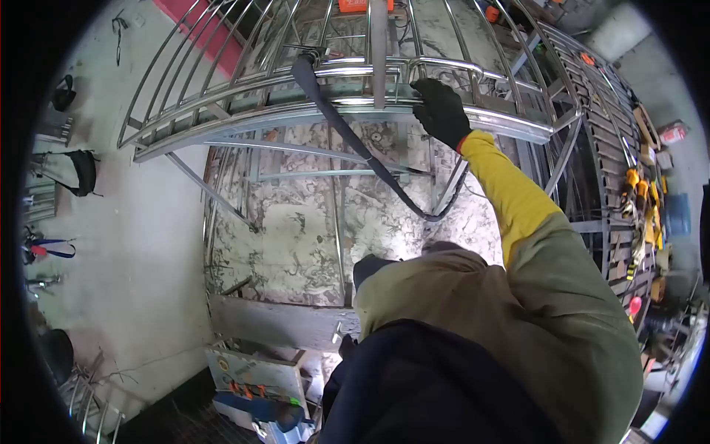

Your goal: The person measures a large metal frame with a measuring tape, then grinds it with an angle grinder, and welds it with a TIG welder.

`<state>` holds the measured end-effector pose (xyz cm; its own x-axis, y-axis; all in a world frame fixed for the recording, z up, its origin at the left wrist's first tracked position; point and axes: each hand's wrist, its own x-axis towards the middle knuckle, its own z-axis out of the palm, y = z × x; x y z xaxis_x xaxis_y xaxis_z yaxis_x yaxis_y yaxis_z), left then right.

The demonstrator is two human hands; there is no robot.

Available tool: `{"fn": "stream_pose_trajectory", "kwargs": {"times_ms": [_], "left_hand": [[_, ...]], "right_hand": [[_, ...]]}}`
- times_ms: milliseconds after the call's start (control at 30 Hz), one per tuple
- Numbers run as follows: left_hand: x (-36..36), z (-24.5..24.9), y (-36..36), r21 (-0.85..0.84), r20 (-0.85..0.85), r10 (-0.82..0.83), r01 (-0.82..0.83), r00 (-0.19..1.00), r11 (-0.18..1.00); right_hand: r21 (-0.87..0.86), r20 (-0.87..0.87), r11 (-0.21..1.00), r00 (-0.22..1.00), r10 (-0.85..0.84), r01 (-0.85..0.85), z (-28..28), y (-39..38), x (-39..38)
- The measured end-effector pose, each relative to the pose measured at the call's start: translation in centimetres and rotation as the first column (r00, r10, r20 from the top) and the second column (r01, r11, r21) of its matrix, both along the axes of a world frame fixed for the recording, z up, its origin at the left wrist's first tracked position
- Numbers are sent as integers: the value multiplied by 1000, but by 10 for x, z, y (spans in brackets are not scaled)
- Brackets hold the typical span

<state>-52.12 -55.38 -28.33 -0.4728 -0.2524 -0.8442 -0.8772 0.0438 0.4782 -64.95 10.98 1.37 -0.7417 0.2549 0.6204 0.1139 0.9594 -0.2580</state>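
Note:
My right hand [441, 111], in a dark glove below a yellow sleeve, is at the lower rails of a shiny metal railing [325, 106]. Its fingers and thumb bend around the rail area, partly hiding what they grip. To its left, a dark sheathed cable [344, 129] hangs over the railing's upper rail, loops down toward the floor and comes back up under my right forearm. My left hand is out of sight, and my olive jacket covers the lower middle of the view.
Metal bars [288, 148] brace the railing from below over a stained floor. A rack of dark slats [592, 140] stands right, beside yellow-handled tools [643, 196]. A grey plank [274, 322] and a metal box [255, 374] lie lower left. An orange object [355, 5] sits at the top.

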Motion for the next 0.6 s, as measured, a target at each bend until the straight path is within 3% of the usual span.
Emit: {"fn": "stream_pose_trajectory", "kwargs": {"times_ms": [33, 67, 167, 233, 300, 367, 433, 567, 600], "left_hand": [[-21, 4, -5, 26, -61, -52, 54, 997, 998], [-42, 7, -7, 53, -125, -102, 109, 987, 993], [-103, 26, 17, 114, -317, -229, 277, 920, 954], [-158, 63, 48, 236, -112, -67, 93, 991, 967], [-200, 74, 65, 263, -160, -97, 137, 982, 955], [-231, 90, 82, 312, -209, -109, 171, 972, 934], [-247, 107, 100, 346, -309, -111, 220, 945, 912], [-275, 114, 123, 516, -326, -145, 305, 934, 800], [-277, 115, 128, 519, -312, -154, 304, 937, 799]], "right_hand": [[92, -7, 994, 998, -59, 59, 0, -8, -4], [219, 152, 967, 975, -163, 127, -4, -16, -6], [279, 79, 941, 972, -220, 190, -8, -34, -1], [262, -51, 932, 968, -245, 250, -8, -43, -3], [185, -29, 912, 930, -367, 366, -10, -47, -5], [231, -35, 900, 928, -371, 369, -19, -47, -7], [368, 69, 875, 930, -362, 314, -25, -49, -9], [149, 157, 921, 911, -380, 359, -15, -47, -17], [162, 197, 920, 902, -385, 357, -14, -47, -17]]}}
